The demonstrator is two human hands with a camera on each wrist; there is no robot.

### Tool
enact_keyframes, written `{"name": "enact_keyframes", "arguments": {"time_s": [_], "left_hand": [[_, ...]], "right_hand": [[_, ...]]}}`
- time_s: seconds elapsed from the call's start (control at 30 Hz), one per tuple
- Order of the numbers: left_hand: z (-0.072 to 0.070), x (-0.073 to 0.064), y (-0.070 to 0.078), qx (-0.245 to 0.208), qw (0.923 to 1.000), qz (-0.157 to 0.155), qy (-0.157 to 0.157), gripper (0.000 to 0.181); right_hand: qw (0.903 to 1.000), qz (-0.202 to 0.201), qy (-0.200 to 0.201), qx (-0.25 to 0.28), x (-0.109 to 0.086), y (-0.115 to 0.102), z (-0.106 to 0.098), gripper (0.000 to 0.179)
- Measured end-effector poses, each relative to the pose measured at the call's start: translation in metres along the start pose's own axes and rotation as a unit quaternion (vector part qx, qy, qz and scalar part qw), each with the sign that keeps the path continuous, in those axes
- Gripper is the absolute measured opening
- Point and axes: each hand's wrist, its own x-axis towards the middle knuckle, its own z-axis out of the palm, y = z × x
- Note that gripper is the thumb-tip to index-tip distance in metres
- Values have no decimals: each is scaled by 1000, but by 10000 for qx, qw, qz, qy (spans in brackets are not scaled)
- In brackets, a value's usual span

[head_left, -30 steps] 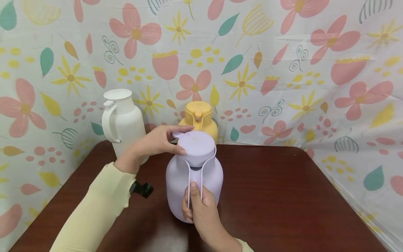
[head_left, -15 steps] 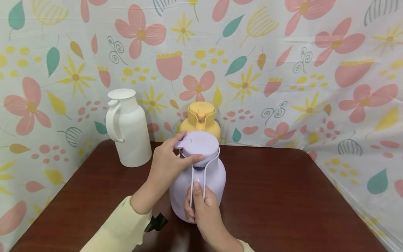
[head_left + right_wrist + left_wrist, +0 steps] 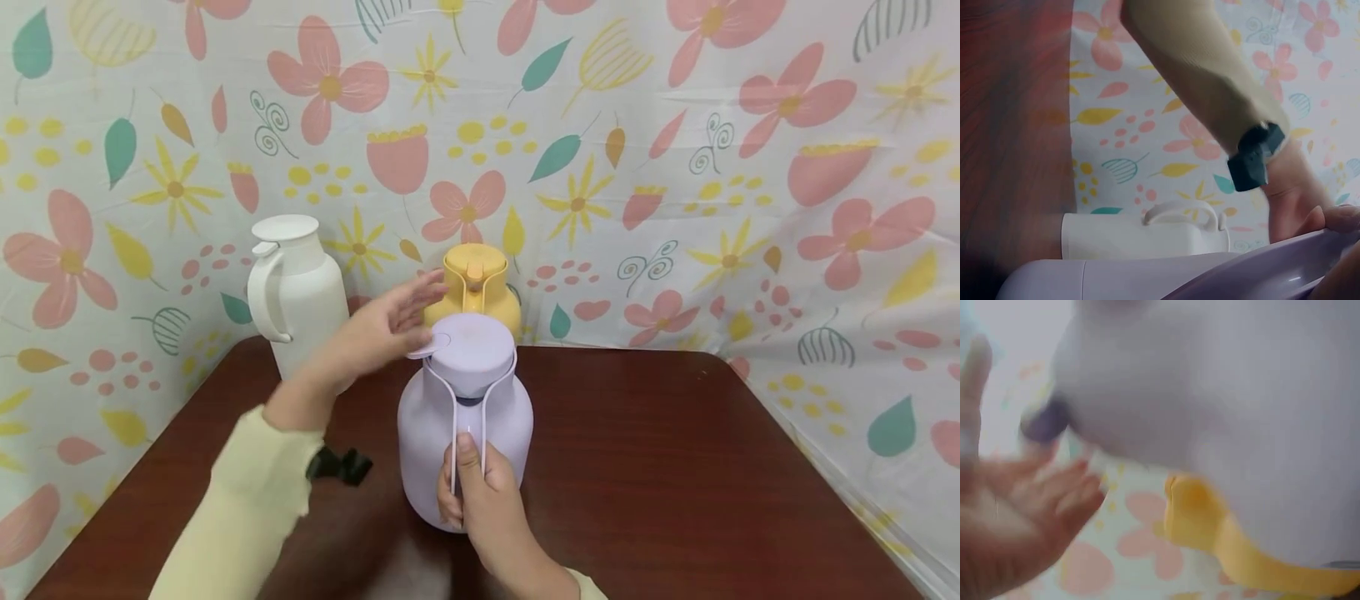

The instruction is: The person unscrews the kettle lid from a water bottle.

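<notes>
A lilac vacuum jug (image 3: 420, 425) stands upright on the table in the head view. My right hand (image 3: 487, 500) grips its handle from the near side, thumb up along it. On top sits the round lilac lid (image 3: 480, 343), its flat tab (image 3: 423, 347) pointing left. At that tab is my left hand (image 3: 378, 329), thumb close by and fingers stretched out past the lid; whether the thumb touches the tab I cannot tell. The left wrist view shows the left hand (image 3: 1022, 519) blurred, with fingers spread and nothing held. Most of the right hand's palm is hidden.
Behind the lilac jug stands a yellow vacuum jug (image 3: 468, 260), partly covered by it. A tall white vacuum jug (image 3: 307, 300) stands at the back left of the dark wooden table (image 3: 660, 467). A flower-printed curtain (image 3: 592, 125) hangs along the back and sides.
The lid has turned anticlockwise, its tab swinging toward me. My left hand first held the lid's side, then reached around it, and now has loosened and drawn left. The right hand stays put.
</notes>
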Motion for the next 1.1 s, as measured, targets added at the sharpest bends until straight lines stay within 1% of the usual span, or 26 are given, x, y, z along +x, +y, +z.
{"name": "enact_keyframes", "arguments": {"time_s": [0.03,0.07,0.1,0.13,0.2,0.23,0.27,0.3,0.33,0.4,0.47,0.57,0.63,0.67,0.73,0.8,0.87,0.93,0.97,1.0,1.03,1.07,1.1], "left_hand": [[-10,5,-6,-434,9979,76,-474,115],[-18,10,-11,-812,9924,95,-915,109],[-25,14,-18,-1129,9849,65,-1314,103],[-30,19,-23,-1334,9770,64,-1665,98],[-36,26,-34,-1683,9613,30,-2182,88],[-37,28,-37,-1798,9550,8,-2359,85],[-38,31,-41,-1869,9510,-30,-2464,86],[-37,33,-43,-1899,9488,-63,-2524,87],[-36,35,-45,-1897,9482,-107,-2547,88],[-34,37,-46,-1854,9493,-185,-2533,89],[-31,38,-45,-1753,9523,-225,-2489,89],[-28,35,-43,-1558,9573,-272,-2421,86],[-24,30,-41,-1482,9610,-302,-2314,86],[-22,27,-40,-1459,9638,-314,-2209,87],[-16,18,-38,-1438,9712,-348,-1867,90],[-8,10,-34,-1459,9783,-393,-1416,91],[1,0,-31,-1417,9849,-458,-880,87],[11,-8,-24,-1212,9907,-527,-310,78],[16,-12,-20,-1018,9931,-589,-4,72],[21,-16,-16,-787,9944,-637,298,67],[27,-20,-10,-541,9941,-725,600,64],[32,-23,-5,-294,9925,-799,879,61],[37,-26,0,-11,9893,-868,1174,60]], "right_hand": [[10000,4,-7,7,0,0,0,56],[10000,10,-13,13,0,0,0,56],[10000,14,-24,18,0,0,0,56],[10000,17,-29,23,0,0,-1,57],[10000,13,-56,16,0,0,-1,57],[10000,8,-66,3,0,0,-1,57],[10000,14,-76,-8,0,0,-1,57],[10000,9,-91,-18,-1,0,-1,58],[10000,8,-90,-26,-1,0,-1,58],[10000,19,-83,-24,-1,0,-1,58],[10000,21,-81,-8,-1,0,-1,58],[10000,3,-76,28,0,-1,-1,58],[10000,-8,-84,47,0,0,-1,58],[9999,-21,-88,52,-1,0,-1,58],[10000,-35,-75,54,-1,0,-1,57],[9999,-56,-62,56,-1,0,-1,57],[9999,-66,-55,61,-1,1,0,57],[9999,-81,-48,62,0,2,1,58],[9999,-97,-50,60,0,2,1,58],[9999,-117,-55,57,1,2,1,58],[9999,-136,-56,56,1,2,2,57],[9999,-153,-61,46,2,2,2,57],[9998,-169,-68,28,2,2,2,57]]}}
